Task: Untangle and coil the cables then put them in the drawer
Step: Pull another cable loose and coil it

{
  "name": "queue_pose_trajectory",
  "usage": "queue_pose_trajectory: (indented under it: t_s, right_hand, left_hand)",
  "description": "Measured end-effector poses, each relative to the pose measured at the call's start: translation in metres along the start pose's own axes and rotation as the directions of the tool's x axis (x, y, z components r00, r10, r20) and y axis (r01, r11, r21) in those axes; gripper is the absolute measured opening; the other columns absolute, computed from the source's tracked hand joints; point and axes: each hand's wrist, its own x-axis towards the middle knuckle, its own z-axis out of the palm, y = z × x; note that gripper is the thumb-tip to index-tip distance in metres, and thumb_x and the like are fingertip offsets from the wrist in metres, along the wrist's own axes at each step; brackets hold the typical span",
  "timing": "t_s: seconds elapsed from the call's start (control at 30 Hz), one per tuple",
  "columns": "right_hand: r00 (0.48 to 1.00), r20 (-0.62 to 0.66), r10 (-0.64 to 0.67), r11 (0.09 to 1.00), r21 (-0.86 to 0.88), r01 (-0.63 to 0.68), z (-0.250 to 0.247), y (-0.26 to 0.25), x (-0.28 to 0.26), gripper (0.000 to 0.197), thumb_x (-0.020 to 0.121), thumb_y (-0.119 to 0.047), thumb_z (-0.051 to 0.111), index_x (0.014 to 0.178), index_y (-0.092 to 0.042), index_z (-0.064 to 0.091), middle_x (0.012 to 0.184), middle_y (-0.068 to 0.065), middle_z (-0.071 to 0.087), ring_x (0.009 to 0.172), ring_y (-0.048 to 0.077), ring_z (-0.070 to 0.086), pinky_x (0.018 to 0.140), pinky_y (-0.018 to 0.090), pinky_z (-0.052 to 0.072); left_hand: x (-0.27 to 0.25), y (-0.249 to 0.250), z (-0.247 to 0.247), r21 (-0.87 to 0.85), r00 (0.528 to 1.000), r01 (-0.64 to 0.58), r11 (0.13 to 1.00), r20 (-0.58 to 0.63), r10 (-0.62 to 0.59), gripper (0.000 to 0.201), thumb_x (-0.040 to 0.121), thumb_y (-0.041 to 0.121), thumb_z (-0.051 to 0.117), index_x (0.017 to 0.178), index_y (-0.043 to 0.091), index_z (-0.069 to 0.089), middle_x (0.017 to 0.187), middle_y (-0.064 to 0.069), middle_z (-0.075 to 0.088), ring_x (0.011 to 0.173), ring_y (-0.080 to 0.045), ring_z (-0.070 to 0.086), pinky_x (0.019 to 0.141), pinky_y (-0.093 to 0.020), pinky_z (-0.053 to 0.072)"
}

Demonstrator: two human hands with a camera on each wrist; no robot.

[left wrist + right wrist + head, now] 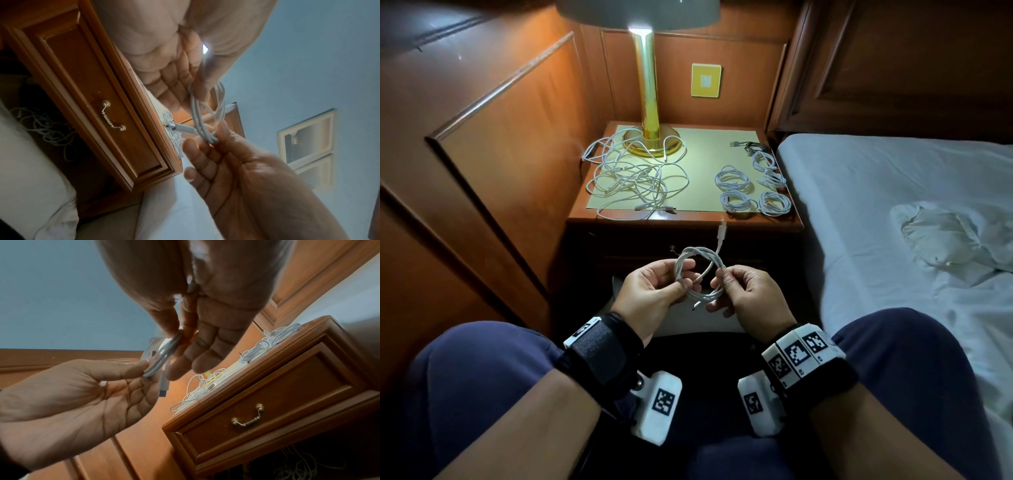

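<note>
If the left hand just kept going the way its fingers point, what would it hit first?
Probably the right hand: the left hand points across the cable coil both pinch. Depth is unclear.

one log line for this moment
step: coiling | left hand, right hand: pinch cable | tangle: left on nightstand | drawer: closed

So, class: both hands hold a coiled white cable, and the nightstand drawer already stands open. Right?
Not quite. The left hand and right hand do hold the coiled white cable, but the drawer is closed, as the right wrist view shows.
</note>
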Motion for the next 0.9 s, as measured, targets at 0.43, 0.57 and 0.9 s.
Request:
queue_pose_trajectory:
  t_s: [0.43, 0.57, 0.9]
  right_hand:
    - [0.997, 0.067, 0.044, 0.997, 0.054, -0.047, 0.0016, -0.0028, -0.0016, 0.031, 0.103, -0.028, 0.053, 0.088, -0.007, 0.070, 0.060, -0.001, 0.064, 0.063, 0.018, 0.068, 0.052, 0.024, 0.047]
    - [0.996, 0.075, 0.037, 0.998, 0.039, -0.040, 0.0039, -0.0038, -0.0018, 0.031, 0.103, -0.028, 0.052, 0.086, -0.010, 0.070, 0.062, 0.000, 0.064, 0.063, 0.018, 0.069, 0.053, 0.026, 0.047]
    - [0.997, 0.057, 0.060, 0.998, 0.025, -0.061, 0.0010, -0.0021, -0.0011, 0.031, 0.102, -0.030, 0.054, 0.084, -0.010, 0.071, 0.063, -0.001, 0.065, 0.060, 0.016, 0.067, 0.052, 0.024, 0.048]
  left_hand:
    - [0.0034, 0.0093, -0.0061, 0.080, 0.975, -0.088, 0.993, 0.211, 0.069, 0.030, 0.089, 0.014, 0.052, 0.116, 0.012, 0.066, 0.064, 0.006, 0.054, 0.065, -0.011, 0.048, 0.069, -0.024, 0.041]
    - [0.0021, 0.0099, -0.0034, 0.099, 0.969, -0.114, 0.988, 0.231, 0.089, 0.029, 0.086, 0.015, 0.052, 0.112, 0.011, 0.065, 0.063, 0.003, 0.051, 0.062, -0.009, 0.046, 0.068, -0.022, 0.041]
    - [-0.0009, 0.0074, -0.0046, 0.345, 0.959, -0.172, 0.923, 0.273, 0.077, 0.036, 0.077, 0.013, 0.067, 0.112, 0.015, 0.060, 0.067, 0.008, 0.054, 0.065, -0.015, 0.048, 0.066, -0.029, 0.044]
